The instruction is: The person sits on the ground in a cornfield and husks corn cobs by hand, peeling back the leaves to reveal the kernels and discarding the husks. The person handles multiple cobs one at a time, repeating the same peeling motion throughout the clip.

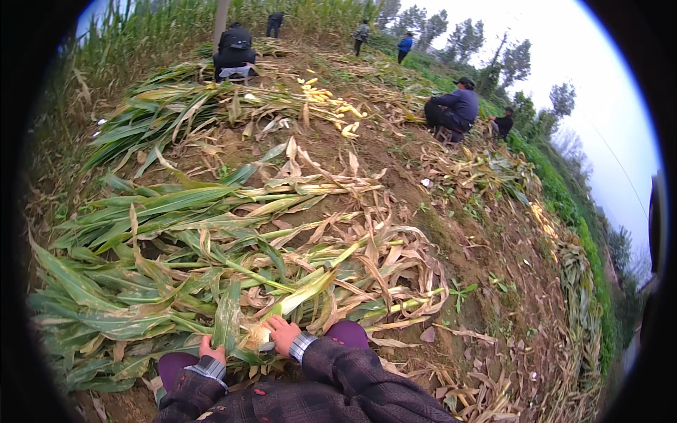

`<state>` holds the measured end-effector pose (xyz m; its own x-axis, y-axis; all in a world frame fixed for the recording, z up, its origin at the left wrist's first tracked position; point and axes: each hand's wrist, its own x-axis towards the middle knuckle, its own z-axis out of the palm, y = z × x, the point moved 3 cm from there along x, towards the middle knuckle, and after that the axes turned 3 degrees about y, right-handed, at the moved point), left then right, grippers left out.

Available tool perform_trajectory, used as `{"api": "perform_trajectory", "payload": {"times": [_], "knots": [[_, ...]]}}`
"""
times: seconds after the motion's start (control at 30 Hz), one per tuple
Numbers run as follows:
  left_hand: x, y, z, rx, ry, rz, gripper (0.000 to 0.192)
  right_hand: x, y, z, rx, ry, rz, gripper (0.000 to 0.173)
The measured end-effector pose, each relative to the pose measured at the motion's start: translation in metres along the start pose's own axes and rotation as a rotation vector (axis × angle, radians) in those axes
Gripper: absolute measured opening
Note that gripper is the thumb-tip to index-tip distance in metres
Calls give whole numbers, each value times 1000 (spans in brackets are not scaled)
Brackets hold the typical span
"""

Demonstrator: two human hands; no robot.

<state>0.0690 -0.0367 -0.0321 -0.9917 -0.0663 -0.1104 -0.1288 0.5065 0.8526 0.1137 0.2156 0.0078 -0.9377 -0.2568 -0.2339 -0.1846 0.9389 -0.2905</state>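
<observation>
An ear of corn [257, 337] with tan silk lies in front of my knees, its pale husk [301, 297] peeled back toward a stalk. My right hand [283, 335] grips it from the right, fingers bent over the ear and husk base. On the other side, my left hand [212, 351] holds the lower edge of a broad green leaf [228, 315] beside the silk. The palm side of both hands is hidden. Around them spread cut corn stalks [259, 283], with green leaves to the left and dry brown ones to the right.
Farther ahead lie another stalk row [174, 119] and a pile of husked yellow ears [317, 94]. One person [456, 108] sits low at the right; another [234, 50] sits ahead near a pole [220, 24]. Several others are farther off. Bare soil [423, 232] slopes to the right.
</observation>
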Motion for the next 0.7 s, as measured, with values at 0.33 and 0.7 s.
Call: {"api": "perform_trajectory", "payload": {"times": [0.33,0.7], "knots": [[13,-19,16,-170,-98,-100,30,14,4,3,110,10,15,73],[10,-3,13,-167,-59,-338,33,31,13,29,172,-29,-20,57]]}}
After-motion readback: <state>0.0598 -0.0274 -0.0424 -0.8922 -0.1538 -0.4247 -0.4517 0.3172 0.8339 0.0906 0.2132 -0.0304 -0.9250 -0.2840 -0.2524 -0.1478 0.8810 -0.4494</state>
